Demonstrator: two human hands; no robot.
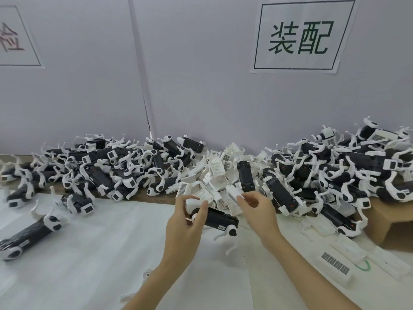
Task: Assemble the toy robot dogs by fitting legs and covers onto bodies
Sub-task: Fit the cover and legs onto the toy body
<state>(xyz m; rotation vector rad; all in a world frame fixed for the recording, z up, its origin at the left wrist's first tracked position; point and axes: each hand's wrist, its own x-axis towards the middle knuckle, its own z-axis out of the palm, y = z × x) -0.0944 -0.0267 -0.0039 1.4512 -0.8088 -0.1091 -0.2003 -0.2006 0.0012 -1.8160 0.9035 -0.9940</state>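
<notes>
A pale lilac wall (201,86) is filling the whole back of the view, evenly lit. A white paper sign (301,35) with green characters in a dark border is hanging on it, upper right. Left of that sign, a vertical panel seam (140,74) is running down the wall. Farther left, a second sign (15,34) is showing, cut off. Below the sign, white foam sheeting (100,253) is covering the table, and a cardboard box (388,227) is sitting at lower right.

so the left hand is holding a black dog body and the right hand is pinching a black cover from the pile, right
Not quite. The head view shows the cover pinched by the right hand is white, not black. The left hand does hold a black dog body.
</notes>
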